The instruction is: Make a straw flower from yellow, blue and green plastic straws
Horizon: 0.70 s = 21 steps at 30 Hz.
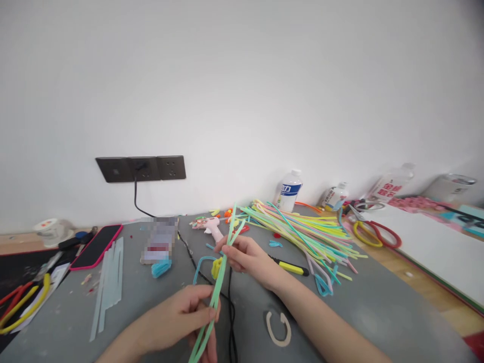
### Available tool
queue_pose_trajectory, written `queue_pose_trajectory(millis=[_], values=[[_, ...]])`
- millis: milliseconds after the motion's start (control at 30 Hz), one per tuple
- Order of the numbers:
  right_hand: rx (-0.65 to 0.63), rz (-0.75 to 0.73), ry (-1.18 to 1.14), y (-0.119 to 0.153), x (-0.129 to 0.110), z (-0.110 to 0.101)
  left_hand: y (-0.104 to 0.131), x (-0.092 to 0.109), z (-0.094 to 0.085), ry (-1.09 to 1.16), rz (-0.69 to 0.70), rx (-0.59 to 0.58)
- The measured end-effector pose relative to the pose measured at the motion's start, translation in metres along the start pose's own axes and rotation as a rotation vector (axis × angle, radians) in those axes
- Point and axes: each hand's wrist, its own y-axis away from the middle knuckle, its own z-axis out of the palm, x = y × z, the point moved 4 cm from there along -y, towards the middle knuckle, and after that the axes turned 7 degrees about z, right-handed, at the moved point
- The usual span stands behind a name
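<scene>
Several light green pipe cleaners (218,287) run in a slanted bundle through both hands, above the grey mat. My left hand (192,317) is closed round their lower part, thumb pressed on them. Higher up, my right hand (242,254) pinches the same bundle between thumb and fingers, and the upper ends fan apart. Behind my right hand lies a pink glue gun (214,228). To the right spreads a large pile of coloured pipe cleaners (298,227). A beige C-shaped piece (279,330) lies below my right forearm.
Glue sticks (111,277), a pink-edged phone (97,247) and scissors (26,305) are at left. A black cable (230,322) crosses the mat. Rightward are a yellow cutter (291,267), red-and-yellow scissors (374,234) and a white bottle (289,191) by the wall.
</scene>
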Motion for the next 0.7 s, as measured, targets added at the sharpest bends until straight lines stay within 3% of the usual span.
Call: queue_pose_trajectory(millis=[167, 300, 500, 600, 700], values=[[0.096, -0.104, 0.084, 0.008, -0.004, -0.005, 0.013, -0.01, -0.01, 0.037, -0.088, 0.064], [0.218, -0.166, 0.072, 0.023, -0.003, -0.013, 0.024, -0.014, -0.022, 0.046, -0.049, 0.133], [0.341, -0.263, 0.055, 0.045, -0.007, -0.016, 0.034, 0.0, -0.033, -0.071, 0.038, 0.273], [0.346, -0.331, 0.141, 0.054, -0.013, -0.01, 0.033, 0.003, -0.029, -0.126, 0.132, 0.215], [0.332, -0.386, 0.278, 0.061, -0.016, -0.001, 0.031, -0.002, -0.017, -0.098, 0.118, 0.087]])
